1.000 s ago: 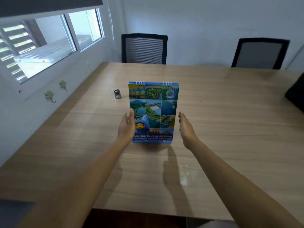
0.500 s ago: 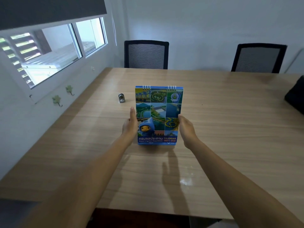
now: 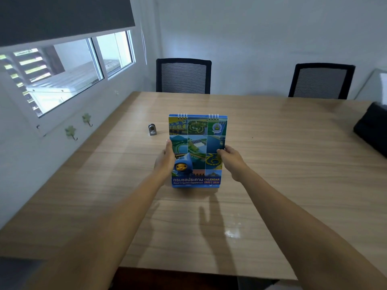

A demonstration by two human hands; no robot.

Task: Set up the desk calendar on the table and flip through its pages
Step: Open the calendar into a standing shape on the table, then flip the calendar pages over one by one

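Observation:
A blue spiral-bound desk calendar point(image 3: 198, 141) stands upright on the wooden table point(image 3: 272, 164), its photo-grid cover with a blue mascot facing me. My left hand point(image 3: 165, 162) lies flat against its left edge with the fingers stretched up. On the other side, my right hand point(image 3: 231, 162) pinches the right edge of the cover, thumb in front. The calendar's back and stand are hidden.
A small silver metal object point(image 3: 152, 129) sits on the table left of the calendar. Two black mesh chairs point(image 3: 183, 77) point(image 3: 321, 81) stand at the far side. A black bag point(image 3: 371, 130) lies at the right edge. Windows and wall hooks point(image 3: 71, 131) line the left wall.
Both hands, apart from the calendar one second ago, have closed in on its side edges. My right hand's fingers now grip the cover's right edge.

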